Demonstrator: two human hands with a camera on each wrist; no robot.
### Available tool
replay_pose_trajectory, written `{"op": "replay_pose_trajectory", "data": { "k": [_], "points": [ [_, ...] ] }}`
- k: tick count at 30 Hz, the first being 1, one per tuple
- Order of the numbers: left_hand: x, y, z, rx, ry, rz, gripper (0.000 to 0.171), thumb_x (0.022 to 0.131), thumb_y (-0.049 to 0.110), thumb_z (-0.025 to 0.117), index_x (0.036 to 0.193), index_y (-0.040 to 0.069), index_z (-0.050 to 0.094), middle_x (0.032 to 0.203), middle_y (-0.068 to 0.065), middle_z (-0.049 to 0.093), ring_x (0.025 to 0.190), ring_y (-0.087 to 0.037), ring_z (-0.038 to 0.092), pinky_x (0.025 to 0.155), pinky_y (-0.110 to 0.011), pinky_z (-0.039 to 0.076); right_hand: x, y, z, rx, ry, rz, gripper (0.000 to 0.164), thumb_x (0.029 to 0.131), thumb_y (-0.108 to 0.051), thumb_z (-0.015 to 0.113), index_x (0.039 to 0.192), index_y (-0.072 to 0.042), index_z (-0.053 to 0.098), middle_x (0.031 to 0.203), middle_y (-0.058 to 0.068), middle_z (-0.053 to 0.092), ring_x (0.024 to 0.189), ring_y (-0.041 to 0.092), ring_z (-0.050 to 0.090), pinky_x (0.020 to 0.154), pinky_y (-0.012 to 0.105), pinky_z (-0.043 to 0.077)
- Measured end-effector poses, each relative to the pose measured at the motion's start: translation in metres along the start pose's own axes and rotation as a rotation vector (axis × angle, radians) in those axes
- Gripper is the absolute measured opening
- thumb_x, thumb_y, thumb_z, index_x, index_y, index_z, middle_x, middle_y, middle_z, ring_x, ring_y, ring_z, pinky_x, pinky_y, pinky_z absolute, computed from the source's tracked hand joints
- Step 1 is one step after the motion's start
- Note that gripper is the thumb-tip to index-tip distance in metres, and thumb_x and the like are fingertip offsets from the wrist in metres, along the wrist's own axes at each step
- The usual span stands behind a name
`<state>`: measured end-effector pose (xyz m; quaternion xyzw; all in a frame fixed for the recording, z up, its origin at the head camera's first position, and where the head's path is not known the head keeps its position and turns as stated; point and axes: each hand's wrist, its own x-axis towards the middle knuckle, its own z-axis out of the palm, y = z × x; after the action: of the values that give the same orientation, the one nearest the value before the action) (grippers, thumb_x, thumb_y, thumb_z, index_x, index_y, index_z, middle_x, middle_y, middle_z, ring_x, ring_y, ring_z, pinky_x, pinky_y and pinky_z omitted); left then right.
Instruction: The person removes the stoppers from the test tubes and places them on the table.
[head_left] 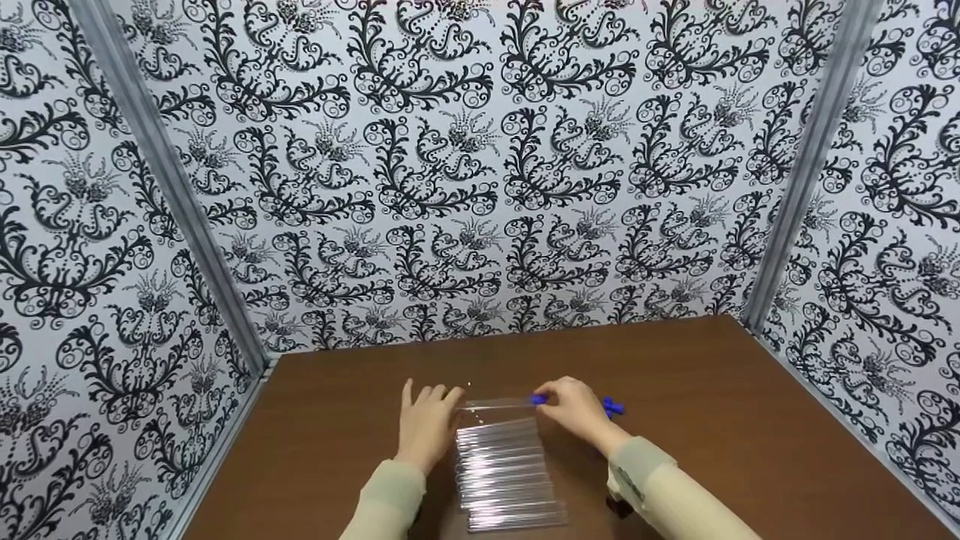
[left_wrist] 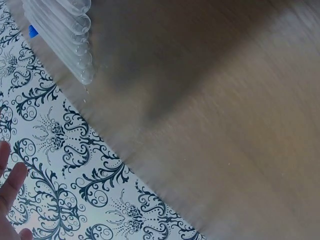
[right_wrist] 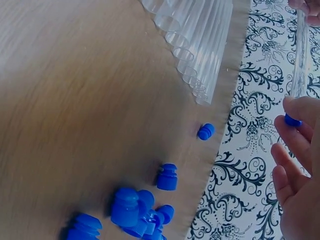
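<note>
A clear glass-like test tube (head_left: 496, 404) is held level between the two hands, above the far end of a row of similar tubes (head_left: 504, 469). At its left end, the left hand (head_left: 429, 424) pinches the tube with thumb and index finger, its other fingers spread. The right hand (head_left: 576, 409) pinches a blue stopper (right_wrist: 292, 120) at the tube's other end. How deep the stopper sits is hidden by the fingers. In the left wrist view, only some fingers of the left hand (left_wrist: 11, 187) show.
Several loose blue stoppers (right_wrist: 125, 207) lie on the brown table (head_left: 337, 450), right of the row and partly behind the right hand. The row's open ends face them; its rounded ends (left_wrist: 82, 45) face left. Patterned black-and-white walls (head_left: 450, 187) enclose the table.
</note>
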<state>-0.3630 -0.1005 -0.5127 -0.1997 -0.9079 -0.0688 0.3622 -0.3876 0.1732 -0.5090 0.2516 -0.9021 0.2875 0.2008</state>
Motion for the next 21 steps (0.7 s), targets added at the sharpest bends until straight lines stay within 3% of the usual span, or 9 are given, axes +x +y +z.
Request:
{"op": "replay_pose_trajectory", "data": {
  "k": [12,21],
  "points": [
    [-0.0022,-0.0017,-0.0021,0.026,0.034,0.084,0.026,0.073,0.016,0.079,0.095,0.017,0.065,0.091,0.001,0.066,0.088,-0.025,0.061,0.100,-0.056,0.035,-0.0023,0.0030,0.0014,0.016,-0.067,-0.004,0.015,0.080,-0.009,0.075,0.095,-0.008,0.074,0.091,0.002,0.072,0.082,0.020,0.067,0.076,0.038,0.053],
    [-0.0009,-0.0019,-0.0020,0.020,0.059,0.123,0.011,0.076,0.014,0.073,0.083,0.020,0.067,0.082,0.007,0.065,0.084,-0.019,0.060,0.099,-0.052,0.037,-0.0033,0.0073,0.0017,0.031,-0.052,-0.114,0.008,0.077,-0.004,0.077,0.083,-0.006,0.072,0.080,0.003,0.071,0.073,0.020,0.066,0.069,0.034,0.054]
  ]
}}
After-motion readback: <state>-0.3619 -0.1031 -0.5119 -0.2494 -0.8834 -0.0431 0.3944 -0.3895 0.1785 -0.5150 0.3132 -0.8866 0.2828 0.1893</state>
